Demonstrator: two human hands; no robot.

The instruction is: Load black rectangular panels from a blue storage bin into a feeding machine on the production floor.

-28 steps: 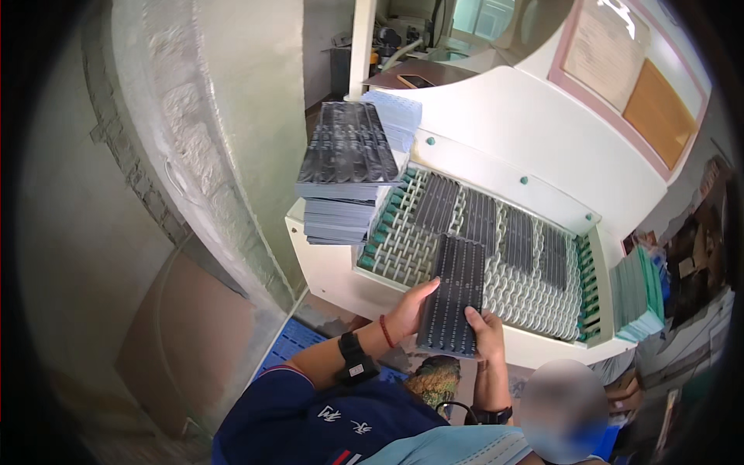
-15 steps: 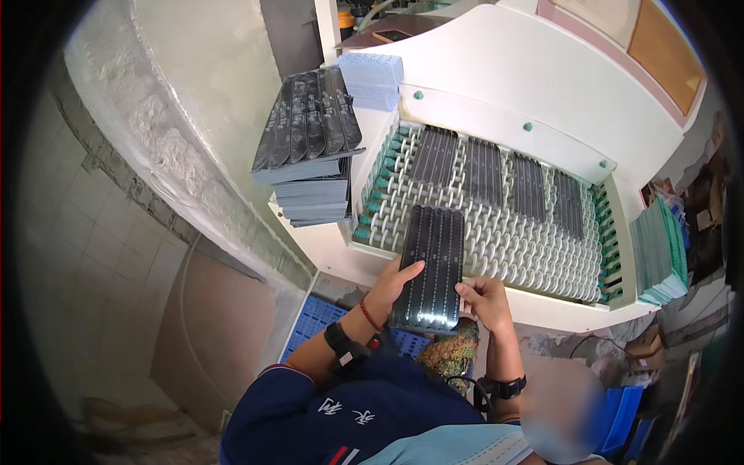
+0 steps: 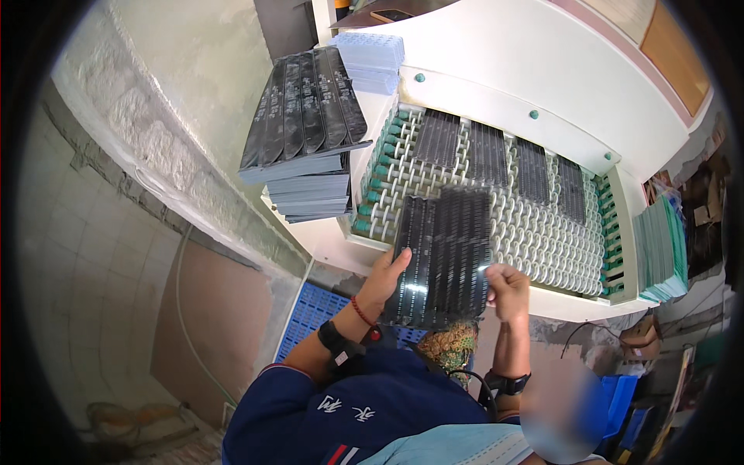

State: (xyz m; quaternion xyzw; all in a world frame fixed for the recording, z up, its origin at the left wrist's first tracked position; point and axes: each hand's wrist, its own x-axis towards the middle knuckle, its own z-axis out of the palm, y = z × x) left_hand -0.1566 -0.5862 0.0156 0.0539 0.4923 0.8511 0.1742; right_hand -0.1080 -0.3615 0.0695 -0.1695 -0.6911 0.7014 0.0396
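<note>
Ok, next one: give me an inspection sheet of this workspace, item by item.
Surface: conveyor bed of white ringed rollers; four black panels lie along its far side.
Job's things: held black boards, right part blurred, count unclear; black-topped stack at left, top boards overhanging.
Clutter: phone-like device on a brown board; blue plastic grid below; cardboard box at right.
Hands: left hand grips the boards' left edge; right hand pinches their right.
Cables: dark cable near the right wrist.
Surroundings: plaster wall left, white housing behind, green-edged stack right.
</note>
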